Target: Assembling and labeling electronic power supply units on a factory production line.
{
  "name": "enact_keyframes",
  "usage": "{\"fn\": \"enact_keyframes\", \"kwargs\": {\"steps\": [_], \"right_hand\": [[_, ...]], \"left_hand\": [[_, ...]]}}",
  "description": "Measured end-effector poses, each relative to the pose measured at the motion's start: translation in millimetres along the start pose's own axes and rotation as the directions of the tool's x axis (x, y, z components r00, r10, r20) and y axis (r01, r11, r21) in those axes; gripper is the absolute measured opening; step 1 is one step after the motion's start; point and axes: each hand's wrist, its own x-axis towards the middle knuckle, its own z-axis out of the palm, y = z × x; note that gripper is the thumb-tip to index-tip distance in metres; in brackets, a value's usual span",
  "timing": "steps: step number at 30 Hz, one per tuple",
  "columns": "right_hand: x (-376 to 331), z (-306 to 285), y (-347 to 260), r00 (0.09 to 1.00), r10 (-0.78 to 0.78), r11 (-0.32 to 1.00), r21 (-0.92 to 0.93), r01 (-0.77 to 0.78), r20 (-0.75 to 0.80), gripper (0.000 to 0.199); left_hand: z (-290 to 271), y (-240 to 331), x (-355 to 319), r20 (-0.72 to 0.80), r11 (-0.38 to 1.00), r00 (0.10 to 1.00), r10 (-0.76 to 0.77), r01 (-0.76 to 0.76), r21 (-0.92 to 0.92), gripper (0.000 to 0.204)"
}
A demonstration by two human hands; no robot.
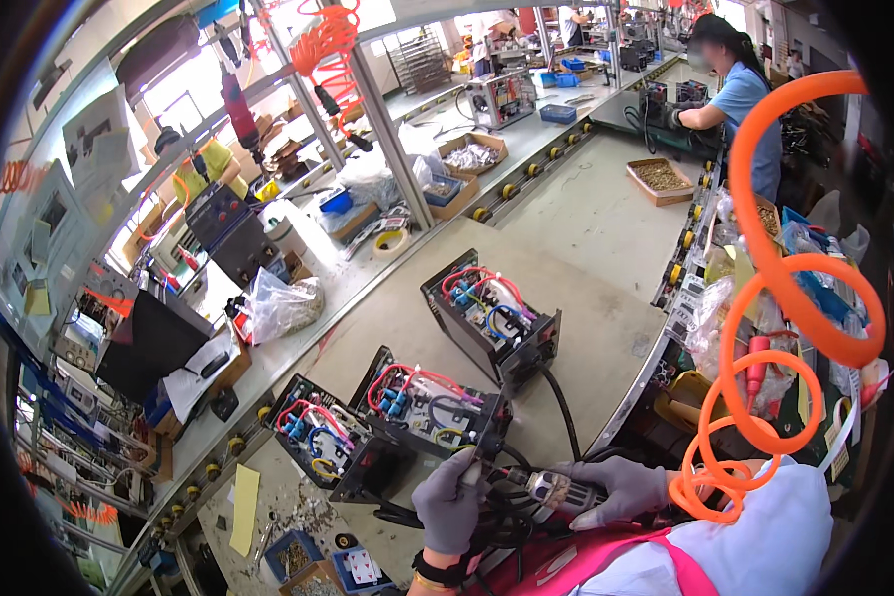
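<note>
My right hand [628,491], in a grey glove, is closed around a silver-and-black hand tool [560,491] that looks like an air screwdriver. Its front end points left, toward my left hand [449,505]. That hand is gloved too, its fingers pinched together at the near end of an open black unit [429,402]; what they pinch is too small to tell. Red, blue and yellow wires fill this unit. A second such unit [316,433] lies just left of it, and a third [495,316] stands farther back. Black cables [507,531] bunch beneath my hands.
An orange coiled hose [755,372] hangs at the right, beside my right forearm. Small blue bins [290,554] and a yellow strip [245,512] lie at the near left. A tray of small parts [661,182] sits farther along the line, near a co-worker [745,119] in blue.
</note>
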Motion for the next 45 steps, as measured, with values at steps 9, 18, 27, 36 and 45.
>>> {"fn": "enact_keyframes", "kwargs": {"steps": [9,18,27,36,45], "right_hand": [[-1,2,1,1.0,0.012,1.0,-0.013,-0.012,0.027,0.086],[-7,-1,0,0.998,-0.055,0.998,-0.031,0.055,0.012,0.089],[-28,-4,20,0.964,-0.254,0.964,0.068,0.259,-0.077,0.095],[-45,-15,42,0.934,-0.263,0.915,0.243,0.321,-0.243,0.096],[-47,-18,50,0.957,-0.235,0.88,0.381,0.283,-0.168,0.101]], "left_hand": [[-1,2,-3,0.017,0.995,0.997,-0.07,0.071,-0.076,0.018],[4,-2,-3,-0.019,0.999,0.999,-0.038,0.038,-0.019,0.017],[29,-13,8,-0.147,0.664,0.854,0.5,-0.268,0.698,0.033],[-48,-17,33,-0.226,0.628,0.903,0.366,-0.06,0.776,0.045],[46,13,39,-0.023,0.909,0.984,0.174,-0.152,0.388,0.056]]}}
